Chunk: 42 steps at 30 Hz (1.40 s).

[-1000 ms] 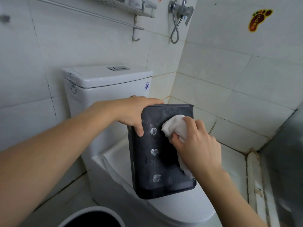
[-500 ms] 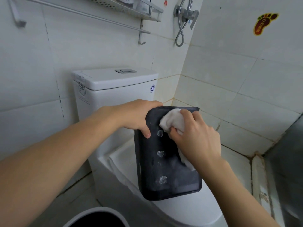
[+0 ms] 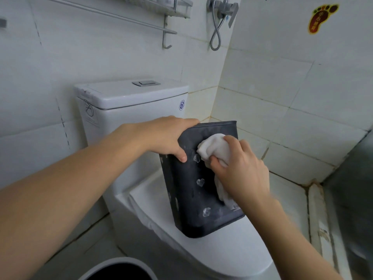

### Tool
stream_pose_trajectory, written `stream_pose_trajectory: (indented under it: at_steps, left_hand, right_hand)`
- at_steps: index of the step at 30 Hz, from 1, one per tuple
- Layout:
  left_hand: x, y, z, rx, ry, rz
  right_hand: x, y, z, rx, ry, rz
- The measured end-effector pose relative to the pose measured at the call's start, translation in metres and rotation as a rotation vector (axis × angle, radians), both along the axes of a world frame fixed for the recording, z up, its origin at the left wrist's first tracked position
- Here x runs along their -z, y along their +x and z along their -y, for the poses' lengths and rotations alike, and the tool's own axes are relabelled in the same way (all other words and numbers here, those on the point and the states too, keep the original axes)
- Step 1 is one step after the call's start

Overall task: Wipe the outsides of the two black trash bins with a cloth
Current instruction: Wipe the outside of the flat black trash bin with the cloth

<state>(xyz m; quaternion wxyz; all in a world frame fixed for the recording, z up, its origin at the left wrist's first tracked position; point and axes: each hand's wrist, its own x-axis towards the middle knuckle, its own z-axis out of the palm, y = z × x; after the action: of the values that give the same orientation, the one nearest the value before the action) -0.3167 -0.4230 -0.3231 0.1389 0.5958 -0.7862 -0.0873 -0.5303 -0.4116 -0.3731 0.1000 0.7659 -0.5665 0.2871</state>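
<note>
A rectangular black trash bin [image 3: 193,209] stands tilted on the closed toilet lid, its front face dotted with small white heart-shaped marks. My left hand [image 3: 167,136] grips its upper left corner, fingers over the rim and thumb on the front. My right hand [image 3: 240,170] holds a bunched white cloth [image 3: 214,147] and presses it against the upper front of the bin; a tail of cloth hangs below my palm. A second bin [image 3: 119,269], round with a pale rim and dark inside, shows at the bottom edge.
The white toilet [image 3: 129,102] with its cistern stands against the tiled back wall. A towel rail and wire shelf [image 3: 173,9] hang above, a shower valve with hose [image 3: 222,9] at the corner. The tiled right wall and floor kerb are close.
My right hand has kept the cloth on the bin's upper front, sliding it slightly up and left. The bin and my left hand hold the same grip; the view has shifted a little.
</note>
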Motion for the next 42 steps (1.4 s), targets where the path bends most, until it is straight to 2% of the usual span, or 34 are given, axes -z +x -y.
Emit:
stream_pose_trajectory:
  at_steps: [12, 18, 20, 23, 26, 29, 36, 42]
  left_hand:
    - [0.006, 0.006, 0.007, -0.033, 0.020, -0.048]
    - [0.006, 0.003, 0.005, 0.008, -0.006, -0.060]
    - [0.005, 0.004, 0.006, 0.008, -0.002, -0.065]
    - [0.006, 0.005, 0.007, 0.002, 0.002, -0.058]
    - [0.008, 0.007, 0.010, -0.009, 0.010, -0.067]
    - [0.009, 0.007, 0.010, -0.004, 0.013, -0.081]
    - [0.006, 0.009, 0.008, 0.014, 0.009, -0.085]
    - [0.009, 0.012, 0.013, -0.014, 0.021, -0.098]
  right_hand:
    - [0.004, 0.005, -0.007, -0.055, 0.005, -0.073]
    - [-0.025, 0.018, 0.014, -0.090, -0.028, -0.027]
    - [-0.032, 0.025, 0.016, -0.087, -0.078, -0.070]
    - [-0.022, 0.023, 0.011, -0.099, -0.178, -0.187]
    - [-0.001, 0.014, 0.000, -0.108, -0.182, -0.293]
    - [0.008, 0.005, -0.002, -0.122, -0.192, -0.280]
    - [-0.019, 0.031, 0.026, -0.078, -0.274, -0.175]
    - [0.007, 0.014, 0.001, -0.088, -0.243, -0.304]
